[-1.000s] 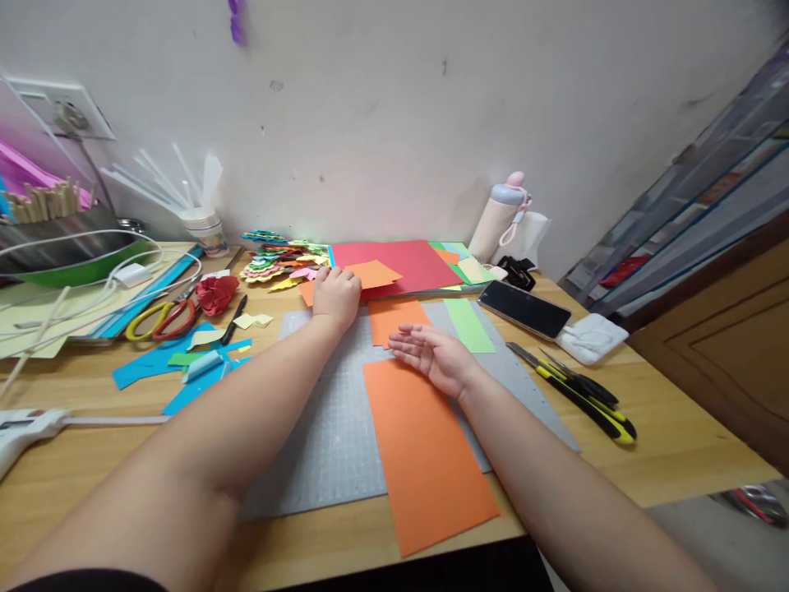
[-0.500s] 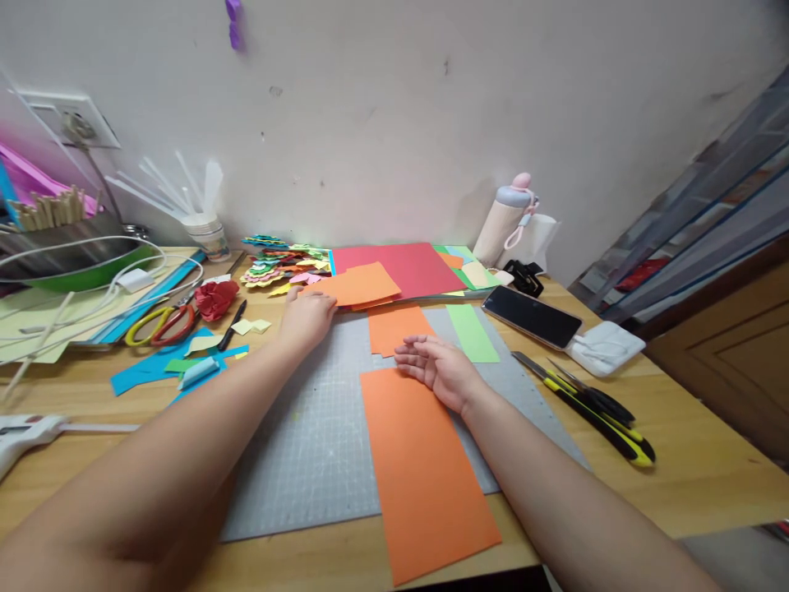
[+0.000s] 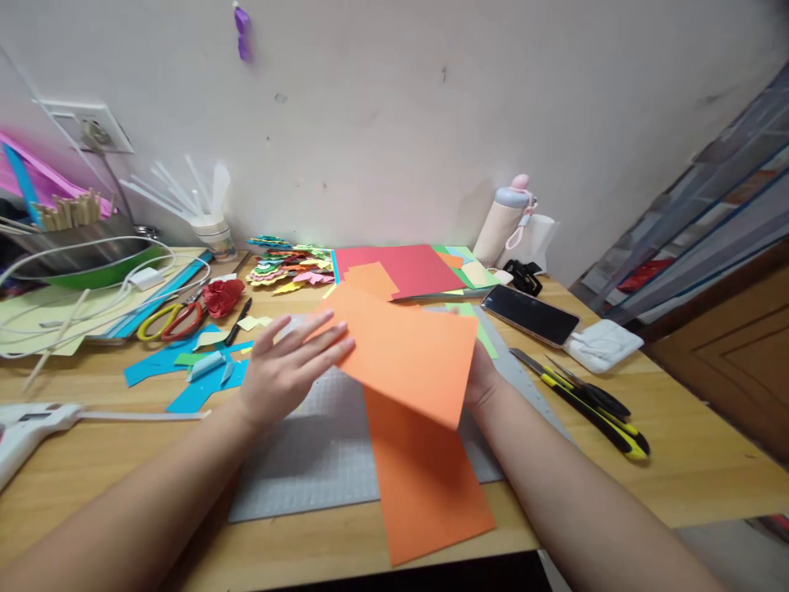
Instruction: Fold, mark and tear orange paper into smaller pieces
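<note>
An orange paper sheet (image 3: pixel 407 353) is lifted off the table and tilted over the grey cutting mat (image 3: pixel 308 444). My left hand (image 3: pixel 287 366) is open, its fingers spread, with the fingertips lying on the sheet's left corner. My right hand (image 3: pixel 482 380) is under the sheet's right edge and holds it up; its fingers are hidden behind the paper. A long orange strip (image 3: pixel 431 485) lies flat on the mat beneath, reaching over the table's front edge.
A red sheet (image 3: pixel 419 267) tops a paper stack at the back, beside paper flowers (image 3: pixel 280 267). On the right lie a phone (image 3: pixel 523 314), utility knives (image 3: pixel 585 403) and a bottle (image 3: pixel 505 218). Scissors (image 3: pixel 163 319), blue scraps (image 3: pixel 185 370) and a glue gun (image 3: pixel 30 419) lie left.
My left hand came back from the stack at the rear with an orange sheet. The sheet is now raised between both hands, and it covers my right hand, which lay open on the mat.
</note>
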A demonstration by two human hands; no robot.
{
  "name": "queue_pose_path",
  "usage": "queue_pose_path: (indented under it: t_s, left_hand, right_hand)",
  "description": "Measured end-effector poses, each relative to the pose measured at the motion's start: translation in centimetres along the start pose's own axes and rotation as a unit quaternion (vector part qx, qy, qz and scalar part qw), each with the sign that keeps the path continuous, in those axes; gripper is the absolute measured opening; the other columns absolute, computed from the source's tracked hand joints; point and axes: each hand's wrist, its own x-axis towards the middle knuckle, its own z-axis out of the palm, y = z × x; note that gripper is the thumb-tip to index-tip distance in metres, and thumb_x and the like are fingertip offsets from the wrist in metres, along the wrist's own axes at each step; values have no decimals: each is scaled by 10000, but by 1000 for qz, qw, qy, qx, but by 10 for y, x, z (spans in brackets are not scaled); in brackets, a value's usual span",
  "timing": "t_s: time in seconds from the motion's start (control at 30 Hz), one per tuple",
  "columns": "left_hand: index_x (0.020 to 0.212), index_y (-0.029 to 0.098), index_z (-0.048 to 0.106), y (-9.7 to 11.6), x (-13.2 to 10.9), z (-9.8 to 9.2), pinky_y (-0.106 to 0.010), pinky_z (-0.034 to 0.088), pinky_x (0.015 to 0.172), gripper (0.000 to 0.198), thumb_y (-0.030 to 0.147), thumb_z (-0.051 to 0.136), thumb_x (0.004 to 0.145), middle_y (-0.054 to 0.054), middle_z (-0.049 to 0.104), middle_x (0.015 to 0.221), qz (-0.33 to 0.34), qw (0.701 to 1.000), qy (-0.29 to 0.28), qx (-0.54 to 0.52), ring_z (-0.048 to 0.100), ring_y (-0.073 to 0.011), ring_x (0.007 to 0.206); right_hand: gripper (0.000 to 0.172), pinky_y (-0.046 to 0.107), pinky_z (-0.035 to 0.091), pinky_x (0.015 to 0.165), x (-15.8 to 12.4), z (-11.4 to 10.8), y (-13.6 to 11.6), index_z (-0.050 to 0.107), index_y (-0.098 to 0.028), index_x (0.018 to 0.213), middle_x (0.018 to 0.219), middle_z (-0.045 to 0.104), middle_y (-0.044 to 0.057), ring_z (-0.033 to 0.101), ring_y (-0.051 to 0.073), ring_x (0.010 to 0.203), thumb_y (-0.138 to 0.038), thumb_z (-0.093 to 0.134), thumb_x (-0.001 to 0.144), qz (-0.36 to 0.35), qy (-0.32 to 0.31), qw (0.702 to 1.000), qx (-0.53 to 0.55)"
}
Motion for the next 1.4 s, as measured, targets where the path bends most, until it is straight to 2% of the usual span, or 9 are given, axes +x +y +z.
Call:
queue_pose_path:
  t_s: [0.17, 0.3, 0.43, 0.57, 0.7, 0.8, 1.07, 1.23, 1.4]
  left_hand:
    - [1298, 482, 440, 19, -24, -15, -472, 222, 1096, 599, 60, 452, 873, 101, 568, 1300, 5, 999, 26, 19, 475, -180, 1273]
    - [1201, 411, 558, 28, -21, -21, -523, 218, 1093, 443, 112, 463, 888, 31, 512, 1377, -181, 976, 103, -64, 413, -230, 1315]
    - [1232, 267, 535, 25, -18, -17, -352, 487, 791, 346, 330, 490, 895, -67, 601, 1214, -433, 809, 170, -359, 608, -199, 1004]
    - [1051, 169, 622, 20, -22, -16, -205, 323, 413, 373, 444, 621, 799, -7, 634, 709, -475, 671, -18, -570, 478, -73, 453]
    - [801, 197, 686, 25, -29, -26, -233, 447, 505, 93, 286, 664, 784, 17, 630, 577, -427, 767, 66, -474, 574, -118, 541]
    - [877, 222, 712, 29, -32, -34, -321, 534, 797, 152, 155, 687, 743, -15, 722, 908, -331, 834, 212, -387, 661, -181, 882]
    - [904, 196, 702, 28, -26, -36, -352, 526, 906, 121, 173, 651, 797, -36, 707, 1015, -425, 791, 242, -368, 645, -181, 992]
    - [892, 220, 683, 25, -31, -32, -365, 504, 936, 121, 189, 676, 775, -26, 679, 1067, -390, 779, 191, -453, 623, -189, 1047]
    - [828, 240, 662, 23, -35, -24, -401, 489, 914, 76, 197, 605, 802, -27, 655, 1103, -299, 861, 4, -411, 610, -200, 1053]
  right_hand:
    - [442, 395, 505, 854, -3, -5, 10, 534, -194, 1260, 1134, 680, 91, 674, 225, 960, -216, 575, 820, 66, -29, 994, -81]
    - [450, 303, 533, 746, 0, -7, 19, 601, -182, 1139, 942, 732, 44, 701, 168, 790, -63, 632, 706, 54, -16, 991, -118]
    - [427, 271, 537, 696, 4, -5, 27, 611, -213, 1100, 844, 736, 5, 697, 141, 725, -94, 674, 696, 16, 1, 993, -119]
    - [410, 315, 535, 782, 5, -2, 42, 598, -278, 1149, 944, 731, -6, 694, 151, 836, -186, 673, 757, -44, -18, 987, -156]
    - [358, 374, 468, 941, -5, 5, 44, 595, -344, 1187, 1177, 665, -9, 601, 178, 1108, -251, 608, 842, -197, -28, 923, -330]
    - [412, 418, 389, 1015, -13, 8, 30, 537, -332, 1265, 1274, 602, 21, 520, 201, 1205, -226, 566, 867, -293, 6, 787, -543]
    - [666, 477, 379, 893, -1, -11, 17, 582, -217, 1093, 1098, 616, 87, 543, 314, 1037, -503, 817, 540, -95, 29, 528, -843]
    - [655, 430, 359, 822, 11, -19, 20, 586, -205, 1026, 1020, 633, 88, 551, 307, 954, -547, 801, 511, -91, 8, 504, -859]
    - [428, 438, 355, 842, 6, -6, 18, 558, -192, 1040, 1023, 619, 98, 557, 285, 954, -400, 700, 695, -124, 30, 509, -851]
